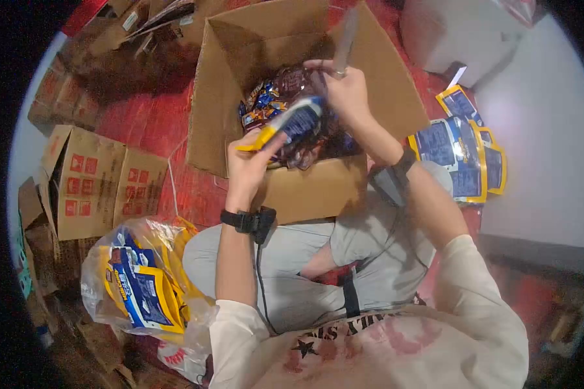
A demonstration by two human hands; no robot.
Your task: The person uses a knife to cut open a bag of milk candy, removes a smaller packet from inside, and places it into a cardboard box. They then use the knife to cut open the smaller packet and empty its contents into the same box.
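My left hand (pixel 248 161) grips a blue and yellow pouch (pixel 287 123) by its yellow end, holding it tilted over an open cardboard box (pixel 305 181). My right hand (pixel 341 87) reaches into the box, fingers closed around a clear bag of small wrapped sweets (pixel 285 87) whose blue and orange wrappers show through. A ring shows on one finger. Both wrists carry black straps. The box sits on the floor in front of my folded legs.
A clear plastic bag of blue and yellow pouches (pixel 139 282) lies by my left knee. More such pouches (pixel 461 149) lie stacked on the right. Printed cartons (pixel 94 181) stand at left, a white box (pixel 461 32) at upper right, red patterned floor around.
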